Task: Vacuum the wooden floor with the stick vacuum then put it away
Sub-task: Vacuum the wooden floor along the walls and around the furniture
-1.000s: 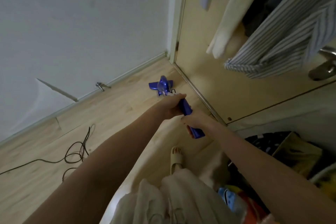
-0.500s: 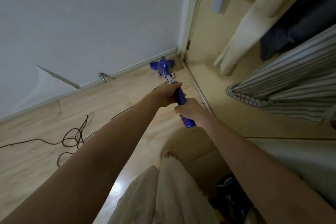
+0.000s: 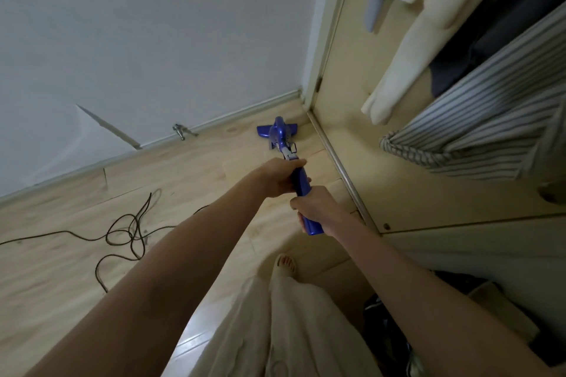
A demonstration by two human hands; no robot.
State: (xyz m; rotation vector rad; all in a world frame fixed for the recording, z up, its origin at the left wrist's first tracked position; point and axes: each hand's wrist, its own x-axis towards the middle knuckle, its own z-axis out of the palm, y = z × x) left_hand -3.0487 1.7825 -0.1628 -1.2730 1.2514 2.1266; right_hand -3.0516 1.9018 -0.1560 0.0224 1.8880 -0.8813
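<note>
Wooden floor (image 3: 190,180): pale planks that run from the grey wall's skirting board across to the wardrobe's metal track; this is the surface to be cleaned, and most of it in view lies behind and to the left of the vacuum head.
Wardrobe (image 3: 398,187): open on the right, with hanging clothes, among them a striped shirt (image 3: 477,128); its floor track (image 3: 340,168) meets the wall at the far corner of the floor.
Cable (image 3: 128,232): a dark cord in loose loops on the floor's left part, well apart from the vacuum head.
Stick vacuum (image 3: 301,180): blue, tilted away from the person, its floor head (image 3: 277,130) flat on the planks in the far corner, just beside the skirting board and near the track.
Left hand (image 3: 280,177): wrapped round the upper part of the blue handle, nearer the head, fingers curled over it.
Right hand (image 3: 315,211): gripping the handle's lower end, just behind the left one.
Doorstop (image 3: 180,131): a small metal fitting at the skirting, left of the head.
Step in hand: the vacuuming itself, judged to be a stroke at full reach into the corner; putting away is not yet begun.
Next move calls for: probably drawing the head back along the planks with both hands firm on the handle, keeping it flat, clear of the track's edge, and steering away from the looped cable so that it does not snag.
</note>
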